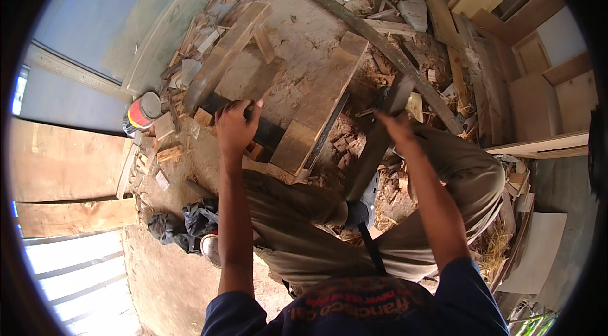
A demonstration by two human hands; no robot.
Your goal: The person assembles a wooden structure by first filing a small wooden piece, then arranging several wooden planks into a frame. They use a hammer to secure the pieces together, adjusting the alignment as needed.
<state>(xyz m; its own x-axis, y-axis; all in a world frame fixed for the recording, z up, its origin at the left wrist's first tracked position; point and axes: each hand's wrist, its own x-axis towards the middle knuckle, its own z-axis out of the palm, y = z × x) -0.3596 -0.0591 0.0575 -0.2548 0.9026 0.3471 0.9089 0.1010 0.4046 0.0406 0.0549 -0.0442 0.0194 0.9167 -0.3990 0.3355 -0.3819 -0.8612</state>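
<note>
My left hand [237,126] is over the near-left end of a dark crosspiece [271,133], its fingers bent and its thumb apart, gripping nothing that I can see. To its right, a thick wooden beam [322,105] lies slanted on the ground. My right hand [396,129] reaches in beyond that beam with fingers stretched out. Close to it is a dark, narrow board [373,152] slanting up between my knees. A small thin piece lies near the right fingertips, too small to name. Another wooden beam [227,54] stands beyond my left hand.
A long plank [354,22] crosses the far side. Wood scraps and broken chunks [347,143] litter the dirt floor. A can with a red and yellow label [144,108] stands at left, and wooden shelving [538,101] at right. A dark crumpled bag [183,228] lies near my leg.
</note>
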